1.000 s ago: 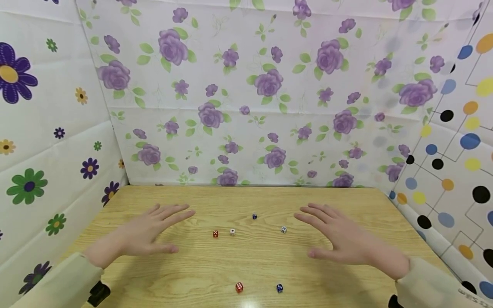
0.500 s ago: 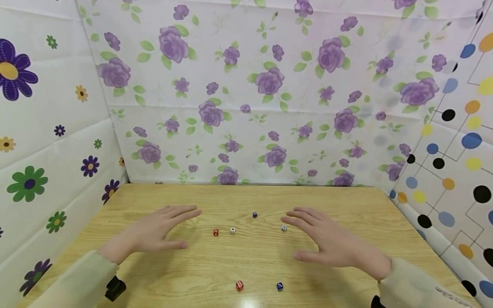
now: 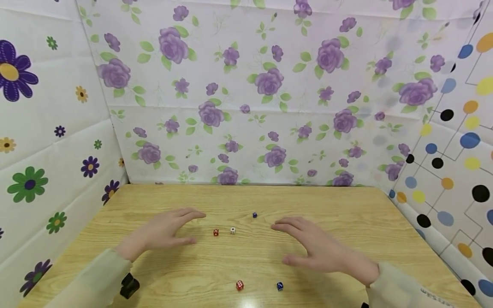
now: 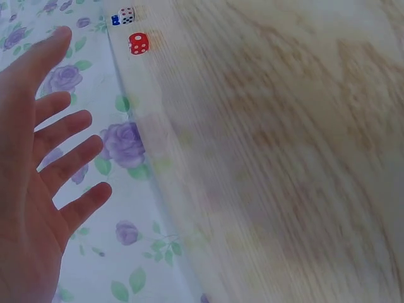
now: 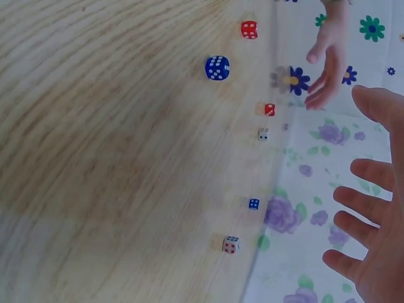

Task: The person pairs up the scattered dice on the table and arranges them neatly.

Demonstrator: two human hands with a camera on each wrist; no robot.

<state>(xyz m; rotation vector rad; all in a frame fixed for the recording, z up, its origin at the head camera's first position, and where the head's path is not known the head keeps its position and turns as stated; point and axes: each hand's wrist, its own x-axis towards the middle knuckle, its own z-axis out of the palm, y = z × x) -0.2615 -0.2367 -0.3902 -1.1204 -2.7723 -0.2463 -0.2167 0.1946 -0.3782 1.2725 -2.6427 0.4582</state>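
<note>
Both hands hover over the wooden table with fingers spread and nothing held. My left hand [image 3: 167,231] is just left of a red die [image 3: 215,232], which has a white die [image 3: 233,230] beside it. My right hand [image 3: 313,246] hangs over the right half, its fingertips pointing toward a small blue die [image 3: 254,215] at the back. That hand hides a second white die [image 5: 231,245] from the head view; the right wrist view shows it. Nearer the front edge lie another red die [image 3: 239,285] and another blue die [image 3: 280,286], apart from each other.
The wooden table [image 3: 246,261] meets a flowered cloth [image 3: 246,141] at its back edge. Patterned cloths also stand along the left [image 3: 65,171] and right [image 3: 450,171] sides. A black strap piece [image 3: 129,285] shows under the left sleeve.
The two hands have drawn closer together, the left moving right and the right moving left and slightly nearer. The right hand now covers the white die at right. The dice have stayed put.
</note>
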